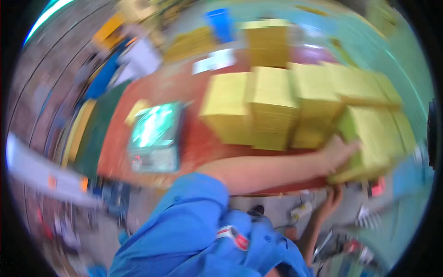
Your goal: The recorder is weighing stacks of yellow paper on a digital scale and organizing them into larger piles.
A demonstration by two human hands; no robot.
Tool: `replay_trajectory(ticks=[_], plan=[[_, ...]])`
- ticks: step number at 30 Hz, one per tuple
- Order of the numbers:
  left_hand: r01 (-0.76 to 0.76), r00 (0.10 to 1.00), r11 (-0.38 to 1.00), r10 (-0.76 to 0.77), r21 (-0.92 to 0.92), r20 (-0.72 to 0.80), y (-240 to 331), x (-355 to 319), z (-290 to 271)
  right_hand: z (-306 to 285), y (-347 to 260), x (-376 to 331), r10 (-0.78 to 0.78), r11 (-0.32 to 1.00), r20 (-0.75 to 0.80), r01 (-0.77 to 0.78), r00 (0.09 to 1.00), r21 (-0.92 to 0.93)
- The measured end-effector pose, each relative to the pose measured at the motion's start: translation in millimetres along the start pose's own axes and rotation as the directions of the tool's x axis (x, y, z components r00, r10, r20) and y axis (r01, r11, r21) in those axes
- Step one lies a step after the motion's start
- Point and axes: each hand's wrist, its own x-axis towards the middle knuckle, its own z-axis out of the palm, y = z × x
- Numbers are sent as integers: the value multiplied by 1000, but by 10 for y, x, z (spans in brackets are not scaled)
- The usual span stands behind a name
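Note:
Several tall stacks of flat yellow paper pieces, which look like envelopes, stand side by side on a red table (194, 138). At the right, a yellow paper stack (376, 138) sits at the table's near edge. My left arm in a blue sleeve reaches across, and my left hand (341, 154) is pressed round this stack's left side. Below its bottom edge my right hand (333, 198) comes up from underneath, supporting it. Motion blurs both hands, and some fingers are hidden by the stack. The neighbouring yellow stack (316, 99) stands just behind my left hand.
A digital scale (154, 138) with a shiny green top sits on the table's left part. Farther back are white papers (214, 61), a blue container (220, 25) and another yellow stack (266, 44). Stools and loose items lie on the floor around.

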Motion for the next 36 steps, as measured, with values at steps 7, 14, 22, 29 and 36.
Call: replay_trajectory(ticks=[7, 14, 22, 29, 36], plan=[[119, 992, 992, -117, -43, 37, -332, -2020, -1631, 762, -106, -1259, 85, 986, 697, -159, 712, 42], [-528, 550, 831, 177, -175, -816, -1700, -5496, -2606, 1844, -680, -2588, 137, 961, 990, -238, -35, -141], [-237, -174, 971, -70, -27, -982, -2892, -8933, -3197, 2865, -776, -4842, -56, 998, 940, -8, -336, 56], [448, -430, 875, 31, -184, -902, -3098, -10812, -4720, 3466, -1425, -6133, 73, 980, 933, -146, -351, -132], [508, -566, 839, 154, -196, -810, -2728, -10957, -5338, 4338, -2099, -5909, -74, 996, 962, 30, -262, 84]])
